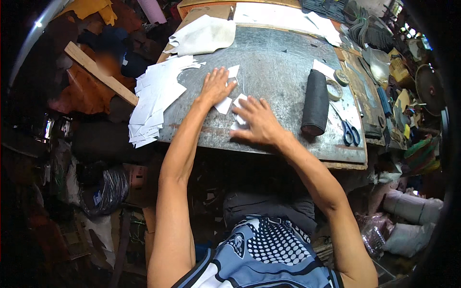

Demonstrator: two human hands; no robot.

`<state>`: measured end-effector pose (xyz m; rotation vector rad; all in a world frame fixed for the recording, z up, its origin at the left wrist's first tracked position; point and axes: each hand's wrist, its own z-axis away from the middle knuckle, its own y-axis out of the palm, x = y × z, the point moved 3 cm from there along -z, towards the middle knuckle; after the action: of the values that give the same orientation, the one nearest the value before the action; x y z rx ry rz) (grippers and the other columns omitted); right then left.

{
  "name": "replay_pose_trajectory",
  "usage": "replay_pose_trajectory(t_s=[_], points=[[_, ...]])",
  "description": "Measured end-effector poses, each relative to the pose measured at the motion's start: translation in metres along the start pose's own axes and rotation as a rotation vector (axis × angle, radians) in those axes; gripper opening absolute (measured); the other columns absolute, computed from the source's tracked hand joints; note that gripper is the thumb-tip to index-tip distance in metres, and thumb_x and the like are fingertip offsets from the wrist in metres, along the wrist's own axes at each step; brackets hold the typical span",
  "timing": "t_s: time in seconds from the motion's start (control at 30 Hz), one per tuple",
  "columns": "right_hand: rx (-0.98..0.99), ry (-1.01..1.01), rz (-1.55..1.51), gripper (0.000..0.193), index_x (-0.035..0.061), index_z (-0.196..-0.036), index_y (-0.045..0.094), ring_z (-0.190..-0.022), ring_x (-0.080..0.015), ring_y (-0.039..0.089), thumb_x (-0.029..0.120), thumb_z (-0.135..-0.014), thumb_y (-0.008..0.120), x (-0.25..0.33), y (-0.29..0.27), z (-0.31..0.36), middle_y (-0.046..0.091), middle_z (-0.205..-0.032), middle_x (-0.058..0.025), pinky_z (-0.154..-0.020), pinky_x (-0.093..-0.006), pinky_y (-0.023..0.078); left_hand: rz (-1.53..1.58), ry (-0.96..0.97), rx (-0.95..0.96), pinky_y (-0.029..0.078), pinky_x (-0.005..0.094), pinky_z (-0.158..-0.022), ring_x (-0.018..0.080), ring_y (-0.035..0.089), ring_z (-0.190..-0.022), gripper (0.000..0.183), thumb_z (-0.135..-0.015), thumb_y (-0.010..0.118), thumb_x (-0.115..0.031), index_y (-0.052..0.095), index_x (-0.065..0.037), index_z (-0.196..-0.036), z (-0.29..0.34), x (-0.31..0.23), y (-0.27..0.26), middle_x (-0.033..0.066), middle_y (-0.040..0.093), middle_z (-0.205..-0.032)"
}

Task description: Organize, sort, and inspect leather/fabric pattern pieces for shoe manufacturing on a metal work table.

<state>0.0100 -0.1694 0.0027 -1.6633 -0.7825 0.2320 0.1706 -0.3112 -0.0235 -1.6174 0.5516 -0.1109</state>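
My left hand point(216, 87) lies flat with its fingers stretched out on the grey metal tabletop point(269, 53). Small white cut pieces stick out around it: one piece point(233, 71) past the fingertips and another piece point(223, 105) beside the wrist. To the right and nearer me, my right hand point(260, 121) spreads its fingers over more white pieces point(238, 102), partly covering them. Its fingers are slightly blurred. Whether these pieces are paper or thin leather I cannot tell.
A loose pile of white sheets point(156, 93) overhangs the table's left edge. On the right are a dark cylinder point(315, 101), a tape roll point(334, 90) and dark-handled scissors point(351, 133). A pale hide point(204, 36) lies at the far left. A wooden plank point(98, 72) leans left of the table.
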Motion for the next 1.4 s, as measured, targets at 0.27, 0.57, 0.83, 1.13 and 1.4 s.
replay_pose_trajectory(t_s=[0.27, 0.57, 0.83, 1.13, 1.4], points=[[-0.088, -0.152, -0.140, 0.051, 0.0049, -0.122, 0.056, -0.124, -0.0391, 0.046, 0.042, -0.088, 0.062, 0.002, -0.005, 0.022, 0.052, -0.128, -0.0212, -0.105, -0.0526, 0.034, 0.280, 0.356, 0.157, 0.015, 0.0432, -0.119, 0.0287, 0.024, -0.145, 0.051, -0.102, 0.036, -0.034, 0.044, -0.002, -0.141, 0.058, -0.044, -0.010, 0.0154, 0.034, -0.152], [-0.187, 0.069, -0.154, 0.070, 0.0087, -0.133, 0.050, -0.128, -0.0404, 0.041, 0.040, -0.076, 0.077, -0.006, -0.030, 0.031, 0.043, -0.137, -0.0236, -0.104, -0.0524, 0.034, 0.433, 0.226, -0.115, 0.025, 0.0429, -0.115, 0.0357, 0.037, -0.137, 0.051, -0.100, 0.041, -0.033, 0.049, 0.003, -0.135, 0.074, -0.023, -0.038, 0.0243, 0.044, -0.142], [0.045, 0.238, -0.023, 0.101, 0.0054, -0.144, 0.038, -0.140, -0.0451, 0.026, 0.074, -0.074, 0.060, -0.030, -0.006, 0.009, 0.032, -0.148, -0.0288, -0.113, -0.0584, 0.020, -0.026, 0.090, 0.018, 0.018, 0.0474, -0.117, 0.0364, 0.025, -0.143, 0.061, -0.100, 0.040, -0.043, 0.040, 0.001, -0.142, 0.054, -0.002, -0.009, 0.0231, 0.031, -0.152], [0.018, 0.019, -0.049, 0.097, -0.0036, -0.140, 0.040, -0.138, -0.0428, 0.031, 0.072, -0.081, 0.052, -0.036, 0.000, -0.004, 0.038, -0.145, -0.0287, -0.114, -0.0551, 0.021, 0.104, 0.283, 0.034, 0.019, 0.0453, -0.117, 0.0355, 0.027, -0.142, 0.060, -0.099, 0.041, -0.042, 0.042, 0.003, -0.140, 0.087, -0.026, -0.017, 0.0246, 0.035, -0.148], [0.010, -0.108, -0.300, 0.084, -0.0038, -0.142, 0.036, -0.138, -0.0401, 0.033, 0.054, -0.086, 0.059, -0.020, -0.009, 0.016, 0.038, -0.144, -0.0292, -0.115, -0.0485, 0.023, 0.245, 0.316, 0.112, 0.020, 0.0433, -0.117, 0.0357, 0.030, -0.140, 0.066, -0.099, 0.043, -0.043, 0.039, 0.010, -0.139, 0.126, -0.057, -0.026, 0.0270, 0.038, -0.145]])
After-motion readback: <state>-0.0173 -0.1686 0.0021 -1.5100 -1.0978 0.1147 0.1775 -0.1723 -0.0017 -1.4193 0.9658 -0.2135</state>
